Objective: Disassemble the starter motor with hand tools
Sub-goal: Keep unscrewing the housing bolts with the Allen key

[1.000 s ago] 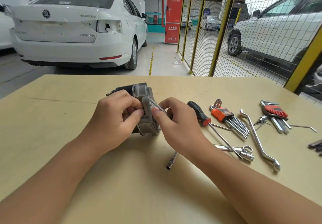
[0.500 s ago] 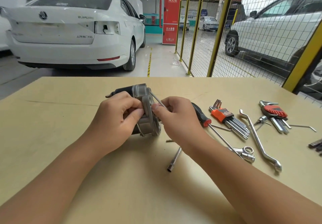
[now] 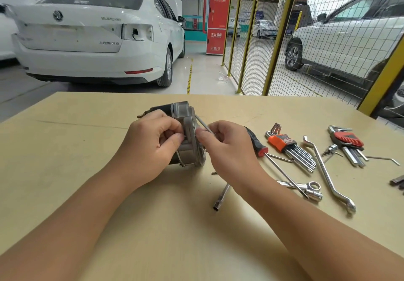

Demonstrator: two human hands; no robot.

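The starter motor (image 3: 185, 134) lies on its side on the table (image 3: 65, 149), directly ahead of you, its long axis running away from you and a little to the left, the dark cylindrical body at the far end and the grey flanged housing at the near end. Your left hand (image 3: 150, 147) is curled around the housing from the left and steadies it. Your right hand (image 3: 227, 147) pinches a thin metal rod (image 3: 202, 123) between thumb and fingers; the rod slants up and left to meet the housing's right face. Whether its tip is seated in a fastener cannot be told. Your right hand is the working one, and my judgement is that the next turn depends on holding the rod square to that face. A screwdriver (image 3: 255, 143) lies just beside your right hand.
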